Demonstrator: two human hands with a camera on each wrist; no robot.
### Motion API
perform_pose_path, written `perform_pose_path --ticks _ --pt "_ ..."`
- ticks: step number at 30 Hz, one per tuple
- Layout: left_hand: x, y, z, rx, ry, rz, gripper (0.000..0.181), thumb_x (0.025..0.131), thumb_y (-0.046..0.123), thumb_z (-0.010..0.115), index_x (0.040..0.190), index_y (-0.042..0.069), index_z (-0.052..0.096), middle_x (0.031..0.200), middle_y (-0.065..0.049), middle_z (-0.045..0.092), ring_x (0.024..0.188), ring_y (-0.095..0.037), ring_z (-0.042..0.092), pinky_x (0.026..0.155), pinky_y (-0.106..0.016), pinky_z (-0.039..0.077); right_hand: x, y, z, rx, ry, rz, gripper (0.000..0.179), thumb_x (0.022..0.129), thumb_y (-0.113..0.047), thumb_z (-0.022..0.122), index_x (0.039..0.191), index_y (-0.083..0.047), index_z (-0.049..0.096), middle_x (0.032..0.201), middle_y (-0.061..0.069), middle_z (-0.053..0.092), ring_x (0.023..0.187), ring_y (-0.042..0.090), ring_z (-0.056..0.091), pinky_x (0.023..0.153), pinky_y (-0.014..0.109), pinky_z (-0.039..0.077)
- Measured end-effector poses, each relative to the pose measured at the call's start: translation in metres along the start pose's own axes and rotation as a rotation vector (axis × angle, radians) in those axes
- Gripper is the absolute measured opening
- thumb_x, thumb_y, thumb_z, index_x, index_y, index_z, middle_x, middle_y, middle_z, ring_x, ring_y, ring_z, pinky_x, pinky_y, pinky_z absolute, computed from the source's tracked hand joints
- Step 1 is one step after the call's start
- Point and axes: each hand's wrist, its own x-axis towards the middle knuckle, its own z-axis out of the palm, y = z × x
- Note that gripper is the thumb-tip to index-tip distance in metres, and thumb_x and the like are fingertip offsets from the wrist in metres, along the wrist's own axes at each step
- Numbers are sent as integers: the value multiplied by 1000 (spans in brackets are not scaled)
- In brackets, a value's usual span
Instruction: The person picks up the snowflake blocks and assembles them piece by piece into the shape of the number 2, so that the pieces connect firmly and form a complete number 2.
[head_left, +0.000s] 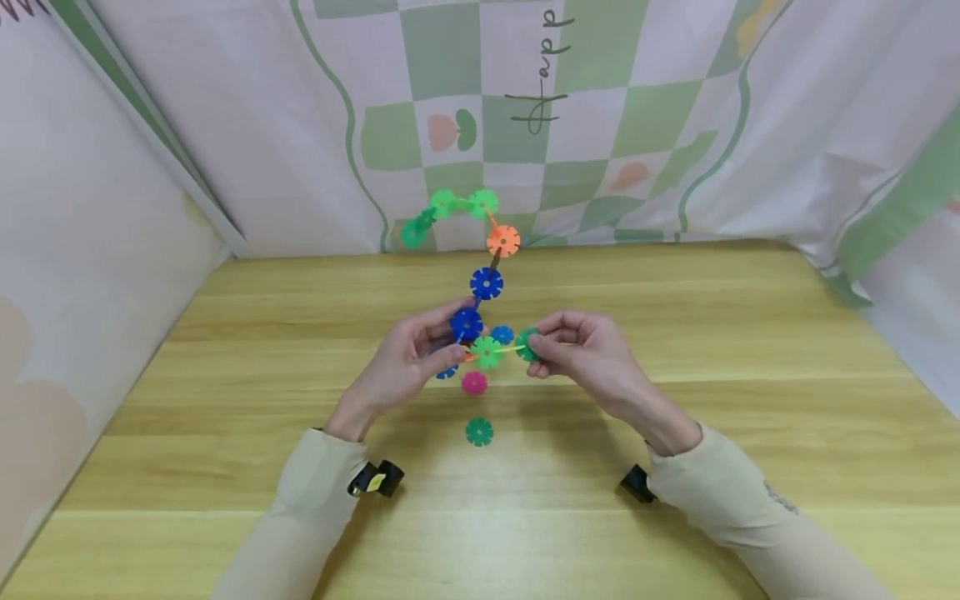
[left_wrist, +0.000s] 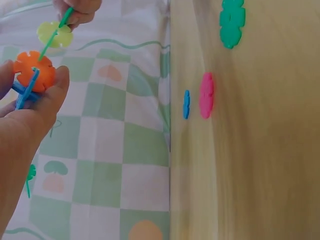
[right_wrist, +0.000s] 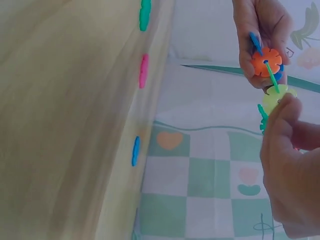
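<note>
A curved chain of slotted plastic snowflake discs hangs above the table between both hands. Its far end has green discs (head_left: 442,204), then an orange disc (head_left: 503,242) and dark blue discs (head_left: 486,284). My left hand (head_left: 393,367) holds the chain near its close end, thumb and fingers around blue discs and another orange disc (left_wrist: 44,75). From there run a light green disc (head_left: 486,353) and a yellow disc (left_wrist: 59,36). My right hand (head_left: 596,358) pinches a green disc (head_left: 526,344) joined at the yellow disc; its fingers partly hide it.
Loose on the wooden table (head_left: 247,392) below the hands lie a blue disc (head_left: 502,335), a pink disc (head_left: 474,383) and a green disc (head_left: 479,432). A checked green and white curtain (head_left: 517,50) hangs behind the table's far edge.
</note>
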Motion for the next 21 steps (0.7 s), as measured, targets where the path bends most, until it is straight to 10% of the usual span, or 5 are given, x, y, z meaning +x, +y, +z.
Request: perform_pose_path --ticks 10,21 --pt "5 1 0 -37 4 47 53 95 -7 51 145 -3 35 136 -25 50 124 -38 49 95 -32 48 11 5 -18 -50 35 6 40 103 -20 45 129 11 48 119 15 56 77 18 66 74 30 56" --pt "20 1 10 -71 6 71 54 95 -9 51 146 -4 33 134 -27 51 122 -36 52 94 -34 48 65 37 -40 -813 -119 30 22 86 -18 72 98 0 67 89 10 67 78 26 64 74 40 54"
